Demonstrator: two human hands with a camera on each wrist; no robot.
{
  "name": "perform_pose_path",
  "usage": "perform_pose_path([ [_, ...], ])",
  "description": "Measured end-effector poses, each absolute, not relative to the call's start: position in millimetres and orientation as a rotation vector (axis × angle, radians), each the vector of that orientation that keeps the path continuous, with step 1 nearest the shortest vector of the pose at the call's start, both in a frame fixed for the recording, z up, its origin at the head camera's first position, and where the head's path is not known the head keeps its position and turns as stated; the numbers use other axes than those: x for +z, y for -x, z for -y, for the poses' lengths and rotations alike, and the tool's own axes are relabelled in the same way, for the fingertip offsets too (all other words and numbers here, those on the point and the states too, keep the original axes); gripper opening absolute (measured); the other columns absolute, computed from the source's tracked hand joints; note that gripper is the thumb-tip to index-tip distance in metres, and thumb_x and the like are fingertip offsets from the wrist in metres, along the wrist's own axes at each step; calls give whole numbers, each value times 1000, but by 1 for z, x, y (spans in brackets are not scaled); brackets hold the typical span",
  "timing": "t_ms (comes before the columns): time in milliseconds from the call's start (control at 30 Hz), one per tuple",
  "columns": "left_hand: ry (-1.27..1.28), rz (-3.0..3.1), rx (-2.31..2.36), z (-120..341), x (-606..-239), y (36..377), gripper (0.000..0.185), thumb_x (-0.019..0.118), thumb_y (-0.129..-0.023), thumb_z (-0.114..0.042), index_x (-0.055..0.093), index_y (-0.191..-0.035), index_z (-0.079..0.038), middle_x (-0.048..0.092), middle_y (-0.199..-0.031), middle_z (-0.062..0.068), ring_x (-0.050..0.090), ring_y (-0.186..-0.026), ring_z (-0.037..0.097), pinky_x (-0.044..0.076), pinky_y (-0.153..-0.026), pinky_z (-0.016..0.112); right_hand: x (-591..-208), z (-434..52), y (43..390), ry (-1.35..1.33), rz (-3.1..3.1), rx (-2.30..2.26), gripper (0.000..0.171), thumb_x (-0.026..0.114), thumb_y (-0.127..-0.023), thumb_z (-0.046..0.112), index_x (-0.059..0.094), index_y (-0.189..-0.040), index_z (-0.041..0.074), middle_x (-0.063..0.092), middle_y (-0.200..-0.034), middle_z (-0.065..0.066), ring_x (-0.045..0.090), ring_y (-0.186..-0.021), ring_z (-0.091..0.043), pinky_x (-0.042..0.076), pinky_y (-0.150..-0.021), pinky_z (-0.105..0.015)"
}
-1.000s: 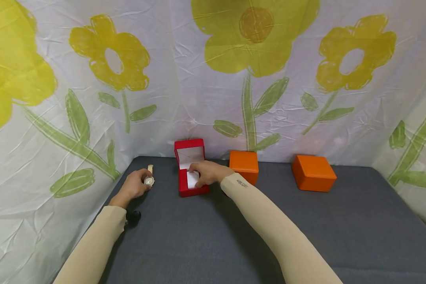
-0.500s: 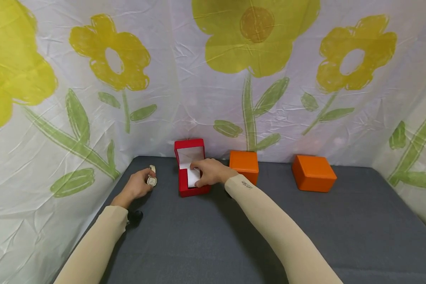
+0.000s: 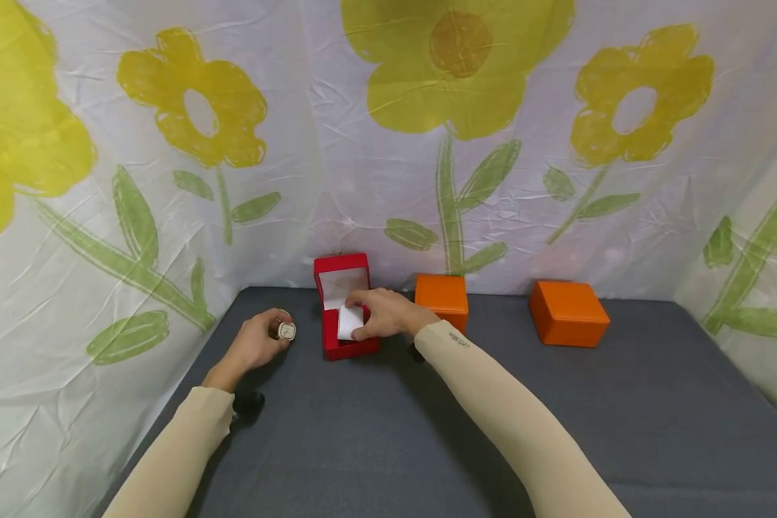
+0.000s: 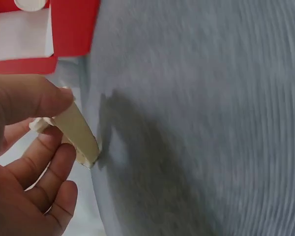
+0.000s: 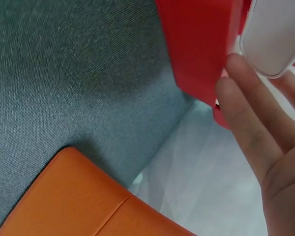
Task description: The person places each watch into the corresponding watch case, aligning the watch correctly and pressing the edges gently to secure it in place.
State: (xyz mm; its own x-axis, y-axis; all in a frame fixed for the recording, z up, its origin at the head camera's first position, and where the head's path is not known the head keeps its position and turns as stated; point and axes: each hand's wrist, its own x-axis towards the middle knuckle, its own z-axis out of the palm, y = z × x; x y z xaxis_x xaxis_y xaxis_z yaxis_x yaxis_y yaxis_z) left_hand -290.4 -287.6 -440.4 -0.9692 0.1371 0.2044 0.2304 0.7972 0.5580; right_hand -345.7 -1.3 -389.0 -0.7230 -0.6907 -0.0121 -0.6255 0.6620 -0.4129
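My left hand (image 3: 255, 344) pinches a watch (image 3: 287, 331) with a square light dial, at the table's left. In the left wrist view its cream strap (image 4: 77, 130) hangs below my thumb, its lower end close over the cloth. An open red watch box (image 3: 344, 352) with a white-lined lid (image 3: 344, 284) stands right of it. My right hand (image 3: 391, 315) reaches into the box and grips a white cushion (image 3: 347, 324) between thumb and fingers. The right wrist view shows the cushion's rounded end (image 5: 273, 39) tilted above the red side wall (image 5: 201, 49).
Two closed orange boxes stand to the right, a nearer one (image 3: 442, 293) beside my right wrist and another (image 3: 568, 313) farther off. Dark grey cloth (image 3: 388, 439) covers the table. A flower-printed white curtain (image 3: 337, 144) hangs right behind it.
My left hand has picked the watch up and moved slightly right; its strap no longer lies stretched out on the table. My right hand has raised and tilted the cushion in the box.
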Motion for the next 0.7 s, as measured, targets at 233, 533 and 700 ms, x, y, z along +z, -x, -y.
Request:
perform_pose_path([
  [233,370,2733,-1068,269,-432,278,35,73,-79,-1,62,-111,-6,65,-88,5,62,-81,20,48,-70,33,-387,-8,338,1079,-2672,-730,50,74,-78,34,56,-123,22,56,-114,3,53,-97,-18,48,-76,-27],
  [533,439,2599,-1183,243,-416,258,39,72,-80,1,61,-116,-8,65,-95,7,61,-82,20,52,-74,39,-396,-26,326,1105,-2638,-942,49,72,-78,27,55,-123,14,54,-116,-1,53,-105,-26,50,-82,-31],
  [700,489,2484,-1251,221,-408,255,39,71,-81,3,59,-117,-7,64,-99,8,61,-85,20,52,-78,42,-404,-35,320,1099,-2558,-1199,47,70,-78,19,58,-123,11,54,-116,-4,55,-100,-31,52,-85,-43],
])
